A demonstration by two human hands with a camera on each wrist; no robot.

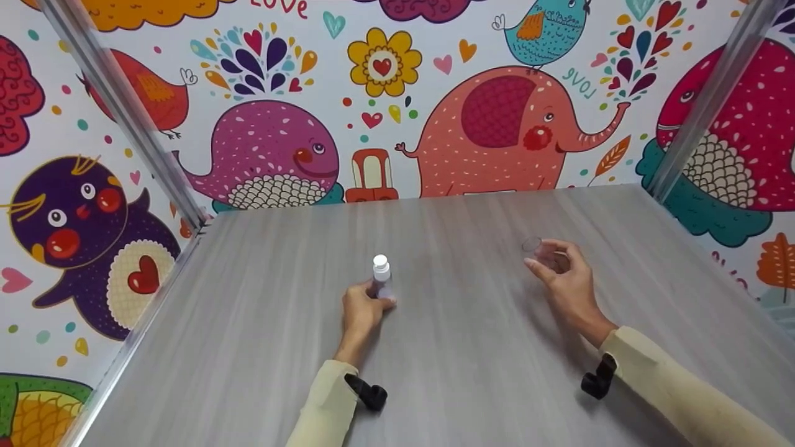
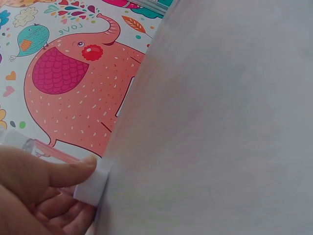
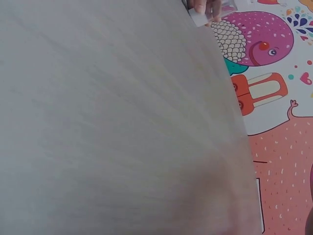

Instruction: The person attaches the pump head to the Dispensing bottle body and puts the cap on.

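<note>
A small upright bottle [image 1: 382,273] with a white top and a clear, pinkish body stands on the table. My left hand [image 1: 362,308] grips it low on the body, thumb on the near side. In the left wrist view, the thumb of the left hand [image 2: 44,183] lies across the bottle's white base [image 2: 93,185]. Off to the right, my right hand [image 1: 568,279] pinches a clear, cup-like cap [image 1: 532,246] between thumb and fingers, held above the table and apart from the bottle. The right wrist view shows the bottle [image 3: 198,17] at its top edge; the cap cannot be made out there.
A grey wood-grain table [image 1: 459,360] spreads under both hands. Behind it stands a wall [image 1: 379,124] printed with cartoon animals. Metal posts [image 1: 118,105] rise at the left and right corners. Black straps with small mounts [image 1: 367,392] sit on both sleeves.
</note>
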